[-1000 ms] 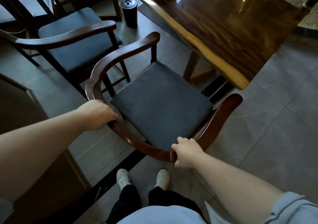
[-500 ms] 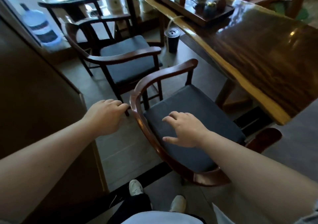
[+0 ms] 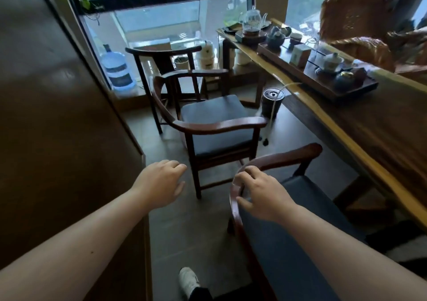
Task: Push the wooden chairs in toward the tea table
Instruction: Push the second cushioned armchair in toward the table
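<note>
The nearest wooden chair (image 3: 286,155), with a dark blue cushion, stands at the lower right, its front close to the long tea table (image 3: 381,138). My right hand (image 3: 261,192) hovers over the curved back rail of that chair, fingers spread, holding nothing. My left hand (image 3: 161,182) floats open over the floor to the left of it. A second wooden chair (image 3: 221,127) with a blue cushion stands farther ahead, away from the table's edge. A third, darker chair (image 3: 161,53) sits behind it by the window.
A dark wooden cabinet (image 3: 57,138) walls off the left side, leaving a narrow floor lane. A black cylindrical bin (image 3: 272,101) stands by the table. A tea tray (image 3: 323,81) with pots and cups lies on the table. A water jug (image 3: 117,74) sits by the window.
Both hands have let go of the nearest chair's back rail and lifted. The view has swung up and forward toward the second chair.
</note>
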A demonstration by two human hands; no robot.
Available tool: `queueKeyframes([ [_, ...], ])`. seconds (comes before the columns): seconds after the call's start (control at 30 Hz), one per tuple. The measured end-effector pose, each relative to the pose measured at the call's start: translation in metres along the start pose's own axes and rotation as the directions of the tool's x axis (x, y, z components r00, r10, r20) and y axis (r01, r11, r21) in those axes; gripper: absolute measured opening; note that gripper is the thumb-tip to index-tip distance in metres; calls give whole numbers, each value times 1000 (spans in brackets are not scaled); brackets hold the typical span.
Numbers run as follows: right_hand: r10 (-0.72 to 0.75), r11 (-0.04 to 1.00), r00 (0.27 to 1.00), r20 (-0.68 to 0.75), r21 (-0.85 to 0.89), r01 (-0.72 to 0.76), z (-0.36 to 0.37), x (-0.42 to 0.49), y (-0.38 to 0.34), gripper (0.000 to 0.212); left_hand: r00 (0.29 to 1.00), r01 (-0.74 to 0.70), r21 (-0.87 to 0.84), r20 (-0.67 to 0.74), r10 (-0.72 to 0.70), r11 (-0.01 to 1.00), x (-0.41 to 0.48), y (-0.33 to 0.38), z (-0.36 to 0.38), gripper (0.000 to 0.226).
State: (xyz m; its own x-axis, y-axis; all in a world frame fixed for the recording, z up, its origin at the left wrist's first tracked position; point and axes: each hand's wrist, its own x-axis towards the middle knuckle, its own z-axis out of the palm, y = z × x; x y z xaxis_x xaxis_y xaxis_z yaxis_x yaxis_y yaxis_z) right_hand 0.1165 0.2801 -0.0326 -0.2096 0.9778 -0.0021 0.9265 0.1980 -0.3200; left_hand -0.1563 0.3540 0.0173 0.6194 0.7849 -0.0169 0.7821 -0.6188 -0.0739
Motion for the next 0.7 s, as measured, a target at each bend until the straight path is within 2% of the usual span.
queueKeyframes([
  [0.37,228,966,973,45,117,-232,26,135,5,58,998,-37,-72,43,40,997,115,-132,13,32],
  [0.57,246,955,960,129,136,-263,35,190,16,60,995,-74,-110,57,80,991,160,-175,26,37],
  [0.7,245,956,955,166,121,-266,44,246,33,62,988,-127,-76,81,133,989,203,-208,35,40],
])
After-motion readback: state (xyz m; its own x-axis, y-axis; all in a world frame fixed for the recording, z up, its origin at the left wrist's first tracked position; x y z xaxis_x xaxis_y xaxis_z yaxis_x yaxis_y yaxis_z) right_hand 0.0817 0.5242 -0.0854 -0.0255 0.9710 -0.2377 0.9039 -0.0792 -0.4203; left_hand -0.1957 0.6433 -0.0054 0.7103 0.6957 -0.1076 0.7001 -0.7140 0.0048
